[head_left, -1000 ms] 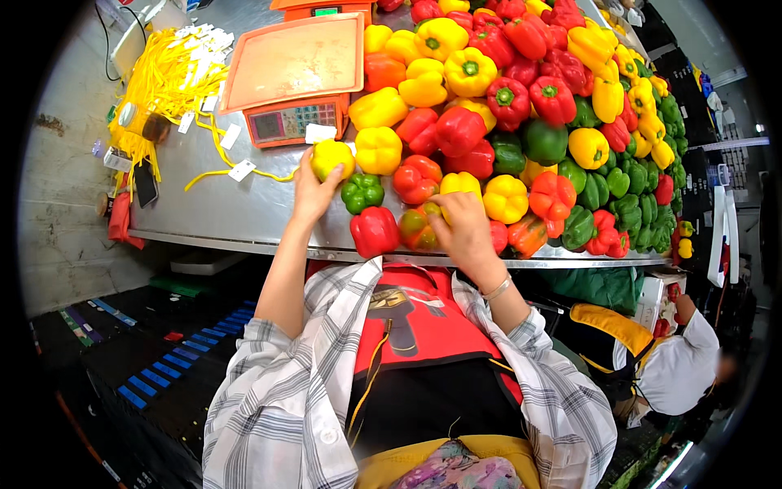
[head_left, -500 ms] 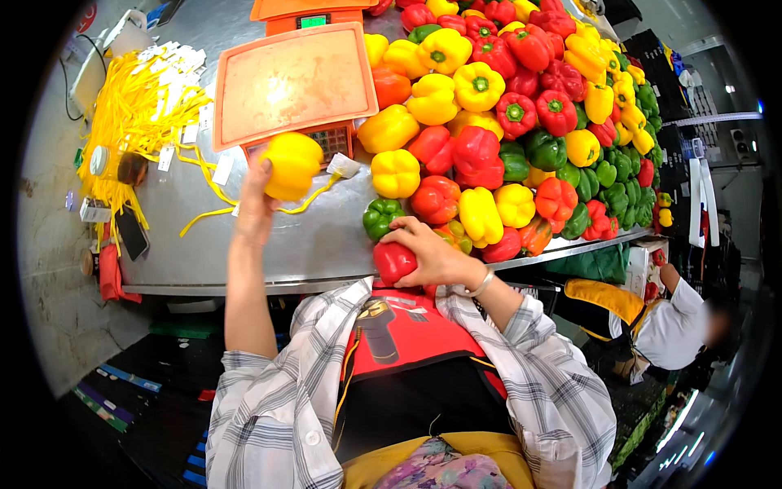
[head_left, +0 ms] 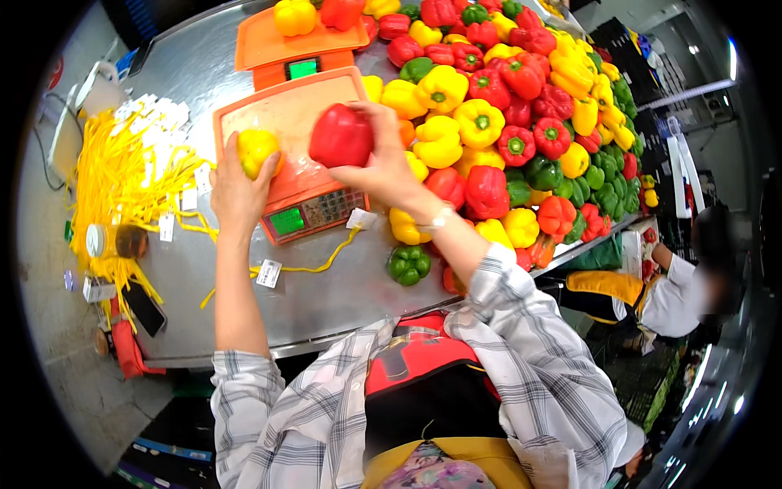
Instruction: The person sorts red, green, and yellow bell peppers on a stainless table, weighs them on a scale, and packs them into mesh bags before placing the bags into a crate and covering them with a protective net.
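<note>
My left hand [head_left: 238, 191] grips a yellow bell pepper [head_left: 259, 152] over the left part of an orange weighing scale [head_left: 281, 106]. In my right hand [head_left: 384, 159] is a red bell pepper [head_left: 340, 136], held above the right part of the same scale. Whether either pepper touches the pan, I cannot tell. The scale's green display [head_left: 287, 220] and keypad face me below the pan. A large heap of red, yellow and green peppers [head_left: 489, 122] lies to the right of my right hand, with a green pepper [head_left: 408, 265] at its near edge.
Behind stands a second orange scale [head_left: 261, 49] bearing a yellow and a red pepper. Yellow tag straps [head_left: 114, 163] pile up at the left, near a jar [head_left: 102, 241] and a phone [head_left: 145, 310]. One tagged strap [head_left: 318, 269] lies in front. A person [head_left: 668, 297] is at the right.
Both hands have moved away from me to over the near scale, carrying the yellow and the red pepper. The red one has left the table's near edge. My view has shifted, showing the rear scale's peppers.
</note>
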